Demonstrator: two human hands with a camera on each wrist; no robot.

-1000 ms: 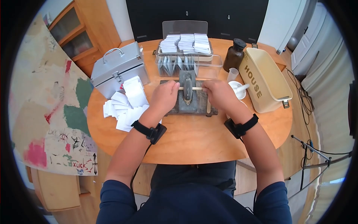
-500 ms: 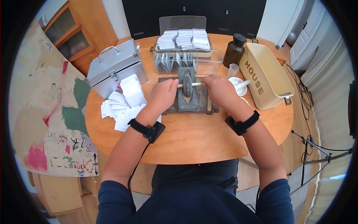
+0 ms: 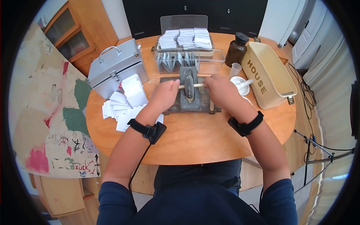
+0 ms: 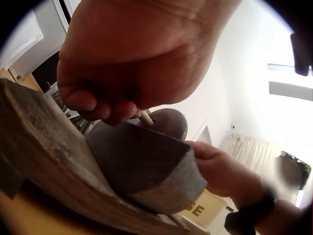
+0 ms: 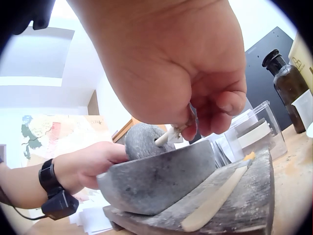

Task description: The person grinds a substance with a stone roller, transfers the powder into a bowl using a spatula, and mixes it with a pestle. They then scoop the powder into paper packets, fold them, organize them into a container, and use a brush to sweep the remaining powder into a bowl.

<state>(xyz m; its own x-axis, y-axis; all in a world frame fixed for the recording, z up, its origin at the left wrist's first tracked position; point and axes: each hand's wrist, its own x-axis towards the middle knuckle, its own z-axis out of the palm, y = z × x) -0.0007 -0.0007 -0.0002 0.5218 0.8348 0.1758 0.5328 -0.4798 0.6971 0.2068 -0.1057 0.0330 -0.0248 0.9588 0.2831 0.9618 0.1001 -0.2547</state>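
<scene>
My left hand (image 3: 165,93) grips the left end of a pale wooden rod (image 3: 198,85), and my right hand (image 3: 222,92) grips its right end. The rod runs through a grey stone grinding wheel (image 3: 189,88), which stands on edge in a boat-shaped stone trough (image 5: 156,183). In both wrist views the fingers curl round the rod close to the wheel, and the trough's wall hides the wheel's lower part. Under the trough lies a dark, worn wooden base (image 4: 49,132). On the base's right side rests a flat wooden stick (image 5: 215,200), near my right hand.
White paper packets (image 3: 133,97) lie left, before a silver metal case (image 3: 118,67). Behind the grinder stand clear bins (image 3: 212,65) with packets. To the right are a brown bottle (image 3: 236,50), plastic cup (image 3: 235,69), white mortar (image 3: 243,90) with pestle and cream HOUSE box (image 3: 258,82).
Both hands keep hold of the rod throughout. The wheel leans slightly more to one side now and has hardly shifted along the trough. The head view has moved a little.
</scene>
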